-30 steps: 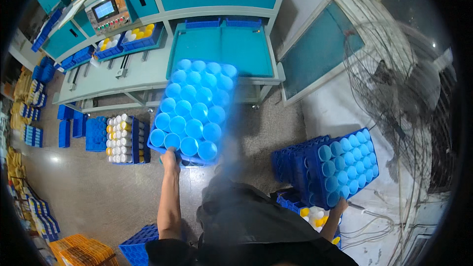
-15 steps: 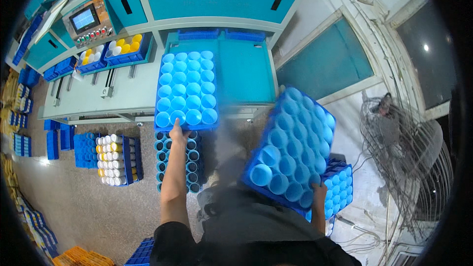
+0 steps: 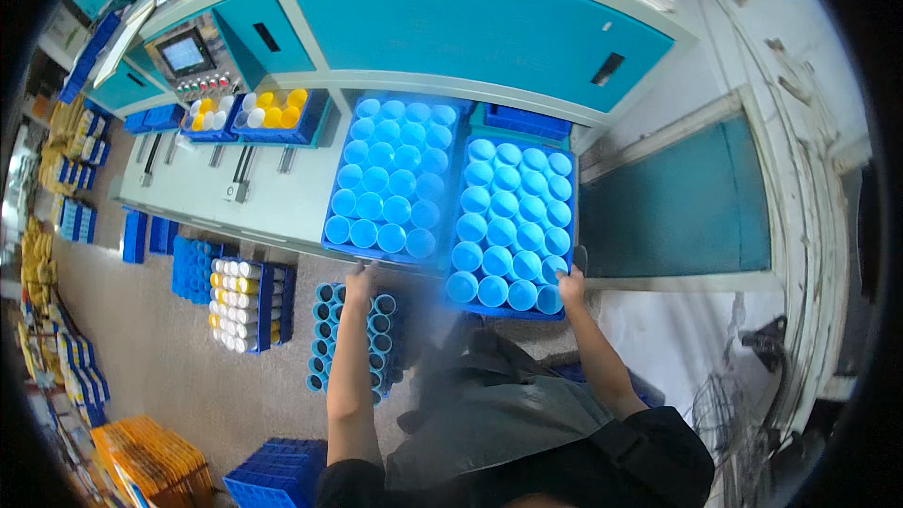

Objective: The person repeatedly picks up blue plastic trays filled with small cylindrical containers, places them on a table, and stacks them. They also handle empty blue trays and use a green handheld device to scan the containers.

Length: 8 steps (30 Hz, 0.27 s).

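Observation:
Two blue crates filled with upright light-blue cups are side by side at the machine's work surface. My right hand [image 3: 571, 289] grips the near right corner of the right crate [image 3: 513, 314], its thumb by the corner cup. That crate is at the near edge of the surface; whether it rests fully there I cannot tell. Just short of the near edge of the left crate [image 3: 378, 255] is my left hand [image 3: 358, 286], fingers a little apart and apparently holding nothing. Below it on the floor stands a crate of light-blue cups with dark insides [image 3: 324, 329].
A control panel [image 3: 193, 56] and small bins of yellow and white cups [image 3: 277, 118] stand at the back left. On the floor are stacked white and yellow cups [image 3: 240, 306], a blue crate [image 3: 277, 473] and orange crates [image 3: 155, 461]. A wire fan guard [image 3: 720, 414] is at the right.
The right crate has swung from a tilted position beside my body up to the left crate's side, carried by my right hand. My left hand has come off the left crate's near edge.

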### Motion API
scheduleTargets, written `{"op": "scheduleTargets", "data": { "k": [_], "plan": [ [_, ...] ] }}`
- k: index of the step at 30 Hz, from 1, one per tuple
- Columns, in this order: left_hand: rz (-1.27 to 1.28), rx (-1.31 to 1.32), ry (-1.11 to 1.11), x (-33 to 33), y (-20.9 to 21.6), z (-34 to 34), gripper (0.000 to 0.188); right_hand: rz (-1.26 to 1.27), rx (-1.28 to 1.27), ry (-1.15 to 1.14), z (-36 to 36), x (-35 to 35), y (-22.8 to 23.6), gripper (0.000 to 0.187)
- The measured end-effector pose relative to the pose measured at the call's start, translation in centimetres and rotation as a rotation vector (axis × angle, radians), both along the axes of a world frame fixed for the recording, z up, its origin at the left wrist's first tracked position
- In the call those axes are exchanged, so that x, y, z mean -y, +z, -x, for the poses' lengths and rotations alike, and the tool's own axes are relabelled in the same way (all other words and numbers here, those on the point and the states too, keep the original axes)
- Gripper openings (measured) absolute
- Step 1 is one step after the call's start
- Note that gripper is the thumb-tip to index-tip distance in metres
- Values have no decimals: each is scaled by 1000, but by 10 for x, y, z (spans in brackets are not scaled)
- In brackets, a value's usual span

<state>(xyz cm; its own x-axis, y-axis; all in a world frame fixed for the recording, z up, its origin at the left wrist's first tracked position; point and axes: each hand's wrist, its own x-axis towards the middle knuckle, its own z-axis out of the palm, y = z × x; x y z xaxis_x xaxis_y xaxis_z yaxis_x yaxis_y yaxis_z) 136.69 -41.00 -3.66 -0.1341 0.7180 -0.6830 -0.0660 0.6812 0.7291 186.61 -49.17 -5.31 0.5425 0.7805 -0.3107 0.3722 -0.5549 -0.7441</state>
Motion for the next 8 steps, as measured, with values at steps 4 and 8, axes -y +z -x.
{"op": "scheduleTargets", "data": {
  "k": [4, 8],
  "plan": [
    [72, 223, 229, 84, 1, 26, 32, 45, 168, -29, -14, -43, -24, 40],
    [333, 93, 319, 118, 8, 70, 69, 4, -49, -50, -2, -104, -16, 42]
  ]
}}
